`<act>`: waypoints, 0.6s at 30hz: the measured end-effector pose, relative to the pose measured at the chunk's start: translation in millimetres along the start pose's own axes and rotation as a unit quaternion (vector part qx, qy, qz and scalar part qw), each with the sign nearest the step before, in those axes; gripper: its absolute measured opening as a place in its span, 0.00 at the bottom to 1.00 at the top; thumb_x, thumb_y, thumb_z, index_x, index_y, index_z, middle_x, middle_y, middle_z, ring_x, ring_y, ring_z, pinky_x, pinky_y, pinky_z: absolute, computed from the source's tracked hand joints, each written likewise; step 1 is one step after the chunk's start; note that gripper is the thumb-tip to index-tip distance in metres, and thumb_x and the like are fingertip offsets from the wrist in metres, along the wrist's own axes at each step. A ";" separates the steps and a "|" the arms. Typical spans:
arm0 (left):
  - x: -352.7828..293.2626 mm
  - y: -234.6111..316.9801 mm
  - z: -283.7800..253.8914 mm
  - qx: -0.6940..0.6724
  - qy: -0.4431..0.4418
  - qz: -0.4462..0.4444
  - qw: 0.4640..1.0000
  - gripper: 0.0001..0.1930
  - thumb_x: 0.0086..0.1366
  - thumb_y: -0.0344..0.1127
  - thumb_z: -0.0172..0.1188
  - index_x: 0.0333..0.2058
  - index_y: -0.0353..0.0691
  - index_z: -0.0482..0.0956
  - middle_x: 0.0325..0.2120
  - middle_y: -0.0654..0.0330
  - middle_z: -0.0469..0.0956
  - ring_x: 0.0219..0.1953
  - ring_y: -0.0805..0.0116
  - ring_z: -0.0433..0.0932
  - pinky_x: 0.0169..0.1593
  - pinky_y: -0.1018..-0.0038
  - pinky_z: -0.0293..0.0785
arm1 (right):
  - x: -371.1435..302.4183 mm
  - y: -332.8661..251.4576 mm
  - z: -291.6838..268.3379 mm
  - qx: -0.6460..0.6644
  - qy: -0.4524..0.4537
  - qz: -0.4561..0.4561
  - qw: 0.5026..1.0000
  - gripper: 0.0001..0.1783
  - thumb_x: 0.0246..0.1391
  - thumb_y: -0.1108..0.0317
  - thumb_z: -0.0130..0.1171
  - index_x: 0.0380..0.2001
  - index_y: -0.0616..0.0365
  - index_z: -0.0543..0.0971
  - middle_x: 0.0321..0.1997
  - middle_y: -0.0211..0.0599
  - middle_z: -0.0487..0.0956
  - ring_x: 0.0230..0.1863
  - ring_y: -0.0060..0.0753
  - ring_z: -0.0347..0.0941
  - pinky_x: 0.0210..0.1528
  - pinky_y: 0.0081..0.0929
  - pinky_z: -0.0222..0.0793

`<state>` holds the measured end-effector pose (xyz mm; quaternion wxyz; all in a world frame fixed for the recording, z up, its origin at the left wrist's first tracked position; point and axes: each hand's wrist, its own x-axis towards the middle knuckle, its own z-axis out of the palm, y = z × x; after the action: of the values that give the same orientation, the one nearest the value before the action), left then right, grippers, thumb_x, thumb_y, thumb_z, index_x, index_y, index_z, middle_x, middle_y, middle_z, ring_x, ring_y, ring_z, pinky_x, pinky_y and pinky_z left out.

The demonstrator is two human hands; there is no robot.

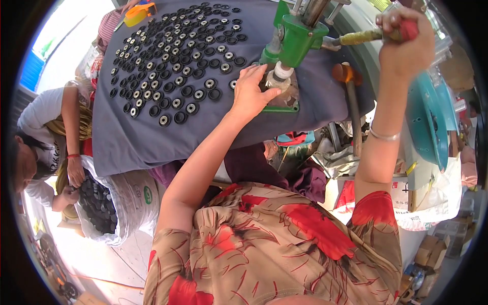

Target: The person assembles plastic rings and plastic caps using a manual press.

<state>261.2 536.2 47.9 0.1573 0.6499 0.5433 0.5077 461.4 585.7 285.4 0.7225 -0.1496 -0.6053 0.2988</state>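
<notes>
Head view: the left hand [251,91] lies at the base of a green press [300,38], fingers stretched out together and thumb spread toward the ram; whether anything is beneath the palm cannot be told. Overhead, the right hand [406,38] is closed around the end of the press's yellow-wrapped lever [361,37]. This press stands near the right end of the worktop [137,155], by its near edge. Black rings [187,91], many with metal centres, spread loose from the worktop's far edge toward its left and near edges. Beyond the worktop's near left corner, an open white sack [140,198] is filled with dark discs [96,203]; a co-worker's hand [76,173] is at its mouth. An orange-headed hammer [351,86] leans at the worktop's right edge.
</notes>
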 end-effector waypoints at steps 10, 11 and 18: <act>-2.2 10.7 -5.7 0.072 -0.013 0.025 0.997 0.36 0.43 0.37 0.72 0.53 0.35 0.70 0.46 0.49 0.76 0.57 0.48 0.65 0.56 0.59 0.65 | -189.6 7.0 -47.4 -0.177 -0.147 -0.164 0.959 0.11 0.57 0.66 0.49 0.24 0.62 0.69 0.25 0.43 0.71 0.28 0.40 0.71 0.46 0.52 0.69; -1.8 14.7 -5.4 0.083 -0.014 0.035 0.996 0.36 0.42 0.37 0.72 0.53 0.35 0.69 0.46 0.49 0.76 0.57 0.47 0.66 0.56 0.58 0.65 | -184.9 11.6 -48.5 -0.172 -0.152 -0.169 0.959 0.12 0.57 0.66 0.49 0.24 0.62 0.69 0.25 0.43 0.71 0.28 0.40 0.71 0.47 0.52 0.69; -5.5 -0.7 -8.6 0.060 -0.040 0.017 0.997 0.38 0.44 0.37 0.70 0.55 0.31 0.67 0.47 0.46 0.75 0.59 0.48 0.64 0.58 0.60 0.64 | -123.5 -17.1 -22.9 -0.085 -0.123 -0.132 0.980 0.12 0.57 0.68 0.43 0.23 0.64 0.69 0.24 0.42 0.70 0.26 0.39 0.69 0.46 0.48 0.69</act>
<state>254.3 528.6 48.4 0.1312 0.6866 0.5552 0.4506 476.8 500.1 193.3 0.6600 -0.0911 -0.7274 0.1643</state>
